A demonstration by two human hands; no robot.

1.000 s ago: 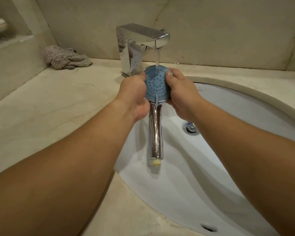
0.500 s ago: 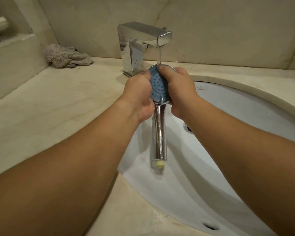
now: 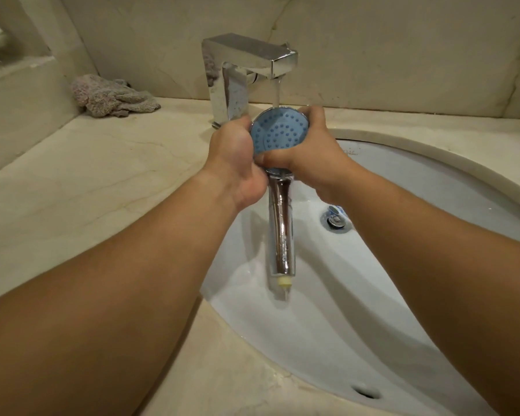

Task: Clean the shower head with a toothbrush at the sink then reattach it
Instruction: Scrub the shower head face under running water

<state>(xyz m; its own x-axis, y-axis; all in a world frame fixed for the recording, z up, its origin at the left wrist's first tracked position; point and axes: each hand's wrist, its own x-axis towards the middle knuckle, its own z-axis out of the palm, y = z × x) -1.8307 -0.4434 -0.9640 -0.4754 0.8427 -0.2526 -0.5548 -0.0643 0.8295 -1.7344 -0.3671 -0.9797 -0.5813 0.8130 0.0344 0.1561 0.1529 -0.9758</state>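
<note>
- The left hand (image 3: 237, 159) and right hand (image 3: 311, 154) both clasp the round blue face of the shower head (image 3: 278, 133), the left at its 9 o'clock edge, the right at 3 o'clock.
- Its nozzle face tilts up toward the viewer, likely for rinsing under the water from the tap (image 3: 249, 70) at 12 o'clock.
- The chrome handle (image 3: 279, 229) hangs toward 6 o'clock over the sink (image 3: 433, 235).
- A crumpled cloth (image 3: 111, 96) lies on the tabletop (image 3: 87, 181) at 10 o'clock.
</note>
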